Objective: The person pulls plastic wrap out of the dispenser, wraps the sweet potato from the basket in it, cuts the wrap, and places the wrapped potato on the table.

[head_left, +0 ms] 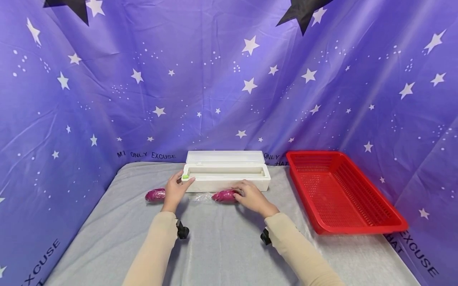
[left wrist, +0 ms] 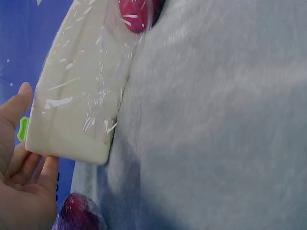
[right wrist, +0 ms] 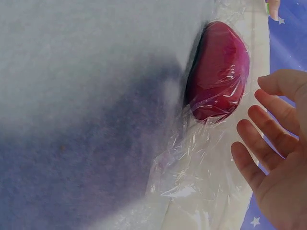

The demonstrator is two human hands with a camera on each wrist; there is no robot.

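Note:
A white cling film dispenser (head_left: pixel 225 184) stands at the back of the table, lid up, with a green slider (head_left: pixel 185 176) at its left end. My left hand (head_left: pixel 174 192) grips that end between thumb and fingers. Clear film (head_left: pixel 201 196) hangs down the front and covers a glossy magenta sweet potato-like vegetable (right wrist: pixel 220 72). Beside this vegetable is my right hand (head_left: pixel 253 197); in the right wrist view its fingers are spread and apart from it. Another film-wrapped magenta vegetable (head_left: pixel 155 195) lies left of the dispenser, partly hidden by my left hand.
A red plastic basket (head_left: pixel 358 230) with perforated walls stands on the right side of the table. Grey cloth (head_left: pixel 222 250) covers the tabletop. A purple curtain (head_left: pixel 214 79) with white stars encloses the back and both sides.

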